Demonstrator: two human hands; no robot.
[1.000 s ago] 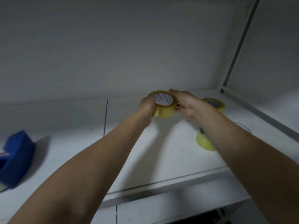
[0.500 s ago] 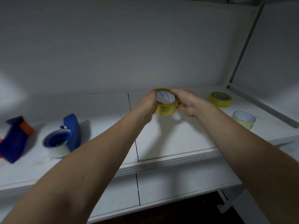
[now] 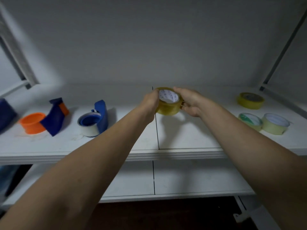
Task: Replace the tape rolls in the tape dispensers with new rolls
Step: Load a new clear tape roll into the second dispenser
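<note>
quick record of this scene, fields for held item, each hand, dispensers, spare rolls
held item: yellow tape roll, raised above the white shelf
left hand: grips roll's left side
right hand: grips its right side
dispensers: blue dispenser with clear roll; blue-and-orange dispenser farther left
spare rolls: dark yellow roll, green-labelled roll, pale roll, all at right

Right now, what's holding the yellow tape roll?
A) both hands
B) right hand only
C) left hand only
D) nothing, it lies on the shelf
A: the left hand and the right hand grip opposite sides of the yellow tape roll.
</note>
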